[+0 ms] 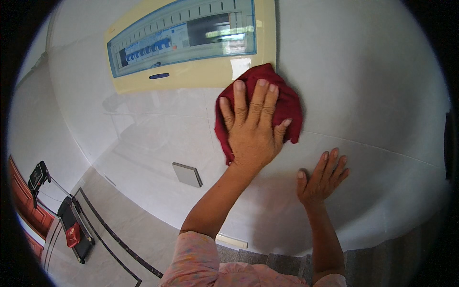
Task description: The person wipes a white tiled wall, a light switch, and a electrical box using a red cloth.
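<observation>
Pressed flat over a dark red cloth (288,100) is my left hand (252,132), its fingers spread and its thumb to the right. The cloth lies bunched against the light wall and laps over the lower right corner of a cream electrical distribution box (132,84). Behind the box's blue-tinted clear cover, a row of circuit breakers (148,50) shows. Lower right, my right hand (321,179) rests on the wall with its fingers apart and nothing in it.
A grey square wall switch plate (187,174) is left of my left forearm. Low on the wall is a cream strip fitting (232,241). Dark steps (285,263) lie below. Far left stand a treadmill (75,226) with a red item (73,235) on it and a reddish-brown door (27,201).
</observation>
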The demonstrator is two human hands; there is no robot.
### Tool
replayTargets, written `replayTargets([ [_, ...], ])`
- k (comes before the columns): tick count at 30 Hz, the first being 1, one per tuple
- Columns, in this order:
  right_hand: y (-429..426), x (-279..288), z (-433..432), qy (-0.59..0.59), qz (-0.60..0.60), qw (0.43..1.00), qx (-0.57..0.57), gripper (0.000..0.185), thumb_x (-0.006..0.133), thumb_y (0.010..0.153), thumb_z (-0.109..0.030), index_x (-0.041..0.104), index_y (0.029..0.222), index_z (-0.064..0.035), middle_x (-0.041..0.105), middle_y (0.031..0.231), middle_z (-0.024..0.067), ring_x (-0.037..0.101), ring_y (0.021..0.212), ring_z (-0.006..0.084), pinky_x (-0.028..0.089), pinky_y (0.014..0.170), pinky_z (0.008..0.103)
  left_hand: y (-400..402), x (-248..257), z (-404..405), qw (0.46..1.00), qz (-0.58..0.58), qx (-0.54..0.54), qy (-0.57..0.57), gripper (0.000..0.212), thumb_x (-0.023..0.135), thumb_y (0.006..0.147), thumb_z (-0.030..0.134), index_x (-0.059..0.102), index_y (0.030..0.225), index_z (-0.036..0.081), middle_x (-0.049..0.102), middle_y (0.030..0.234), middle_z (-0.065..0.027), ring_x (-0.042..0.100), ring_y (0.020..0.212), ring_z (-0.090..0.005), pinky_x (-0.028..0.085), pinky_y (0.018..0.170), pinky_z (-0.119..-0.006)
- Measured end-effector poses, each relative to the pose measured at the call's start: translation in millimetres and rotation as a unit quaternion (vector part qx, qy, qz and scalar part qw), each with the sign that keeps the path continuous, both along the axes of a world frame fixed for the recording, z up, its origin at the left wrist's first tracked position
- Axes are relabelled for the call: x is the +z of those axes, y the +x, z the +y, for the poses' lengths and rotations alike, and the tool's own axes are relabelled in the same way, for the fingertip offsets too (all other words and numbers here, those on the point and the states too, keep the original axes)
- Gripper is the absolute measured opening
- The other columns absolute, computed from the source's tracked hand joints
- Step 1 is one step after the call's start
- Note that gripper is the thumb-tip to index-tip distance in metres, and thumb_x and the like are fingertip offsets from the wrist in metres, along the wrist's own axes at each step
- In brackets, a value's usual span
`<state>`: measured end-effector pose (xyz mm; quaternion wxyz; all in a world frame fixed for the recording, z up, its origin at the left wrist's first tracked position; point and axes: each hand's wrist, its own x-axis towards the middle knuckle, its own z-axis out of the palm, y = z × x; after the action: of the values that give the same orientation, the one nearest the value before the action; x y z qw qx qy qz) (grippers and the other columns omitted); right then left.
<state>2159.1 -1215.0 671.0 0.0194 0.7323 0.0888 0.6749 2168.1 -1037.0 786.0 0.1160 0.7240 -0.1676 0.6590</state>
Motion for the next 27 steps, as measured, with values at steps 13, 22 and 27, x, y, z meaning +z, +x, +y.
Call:
replayTargets([
  [13,1.3,-2.1,1.1,0.019,-0.003,1.0,0.013,0.065,0.023,0.094,-0.048,0.037,0.131,0.0032,0.028,0.142,0.0221,0.015,0.135,0.0417,0.0,0.106,0.0594,-4.0,0.5,3.1,0.997,0.03,0.054,0.04,0.063,0.051,0.085,0.04,0.036,0.137,0.008,0.028,0.146,-0.0114,0.01,0.137,-0.0376,0.002,0.108,-0.056],
  [22,-0.4,-6.3,1.6,0.02,0.01,1.0,0.007,0.065,0.024,0.094,-0.049,0.039,0.13,0.0035,0.028,0.142,0.0216,0.015,0.135,0.0417,0.0,0.106,0.0596,-2.1,0.5,1.0,0.999,0.007,-0.015,-0.028,0.062,0.056,0.084,0.034,0.038,0.135,0.002,0.028,0.144,-0.0166,0.015,0.135,-0.0419,0.006,0.106,-0.056],
  [27,-0.5,-5.2,0.9,0.014,-0.003,1.0,0.008,0.063,0.024,0.094,-0.046,0.039,0.13,0.0034,0.03,0.141,0.0225,0.015,0.135,0.0414,0.001,0.107,0.058,-20.6,11.5,-7.4,0.99,0.044,-0.109,0.078,0.056,0.06,0.08,0.026,0.045,0.13,0.005,0.036,0.141,-0.0107,0.019,0.135,-0.0386,0.015,0.105,-0.058],
])
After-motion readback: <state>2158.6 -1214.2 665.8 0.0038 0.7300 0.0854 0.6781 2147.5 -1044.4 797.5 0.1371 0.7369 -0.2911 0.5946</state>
